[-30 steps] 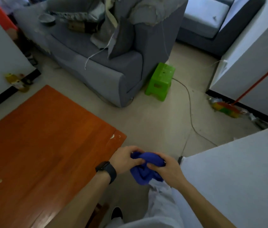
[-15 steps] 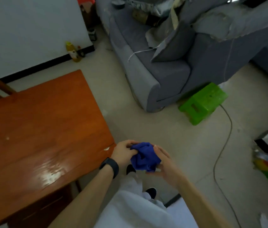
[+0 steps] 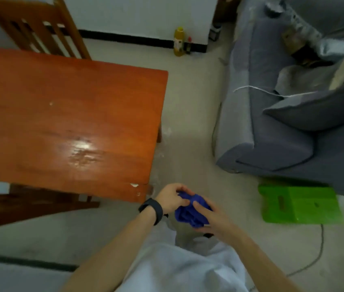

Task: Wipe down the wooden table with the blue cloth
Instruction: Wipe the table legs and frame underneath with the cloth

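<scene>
More of the wooden table [image 3: 61, 114] shows than before — left hand [image 3: 171, 198] and right hand [image 3: 212, 221], fingers clamped on the bunched blue cloth [image 3: 189, 214], just off its near corner, over open floor [image 3: 188, 123].

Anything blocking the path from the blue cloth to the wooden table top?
Nothing visible. The blue cloth is bunched between the left hand and right hand, just off the wooden table's near right corner, over the floor. The gap to that corner shows only bare floor.

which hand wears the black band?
The left hand, band on its wrist, gripping the blue cloth; the right hand holds the cloth too, wrist bare.
</scene>
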A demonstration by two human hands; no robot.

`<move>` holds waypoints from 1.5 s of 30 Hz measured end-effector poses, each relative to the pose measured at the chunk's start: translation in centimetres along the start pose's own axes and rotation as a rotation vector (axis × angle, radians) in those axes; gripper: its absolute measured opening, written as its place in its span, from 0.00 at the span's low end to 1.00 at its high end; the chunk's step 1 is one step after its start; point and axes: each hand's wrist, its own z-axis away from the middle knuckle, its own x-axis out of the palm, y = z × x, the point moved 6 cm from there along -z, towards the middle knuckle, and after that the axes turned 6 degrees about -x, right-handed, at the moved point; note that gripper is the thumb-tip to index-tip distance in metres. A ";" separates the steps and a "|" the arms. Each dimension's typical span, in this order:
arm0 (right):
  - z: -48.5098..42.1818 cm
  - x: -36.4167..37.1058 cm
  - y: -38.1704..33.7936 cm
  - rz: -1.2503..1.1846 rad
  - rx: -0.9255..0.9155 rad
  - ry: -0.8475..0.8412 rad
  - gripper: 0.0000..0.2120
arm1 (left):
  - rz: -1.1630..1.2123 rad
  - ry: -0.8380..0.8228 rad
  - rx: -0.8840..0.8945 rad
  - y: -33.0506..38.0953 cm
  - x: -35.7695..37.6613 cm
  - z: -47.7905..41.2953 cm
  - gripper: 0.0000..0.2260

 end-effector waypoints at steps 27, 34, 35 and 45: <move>-25.6 0.7 8.0 0.813 -0.695 -0.503 0.23 | 0.926 1.138 -0.264 -23.4 2.1 -7.1 0.19; -28.0 7.8 8.5 0.543 -1.269 -0.314 0.23 | 0.821 1.333 0.068 -26.5 -2.0 -9.4 0.20; -27.9 8.4 8.8 0.524 -1.366 -0.306 0.23 | 0.804 1.349 0.104 -26.7 -1.9 -10.1 0.19; -37.9 11.2 16.1 0.682 -1.950 -0.351 0.37 | 0.720 1.508 0.614 -28.2 -2.1 -15.9 0.13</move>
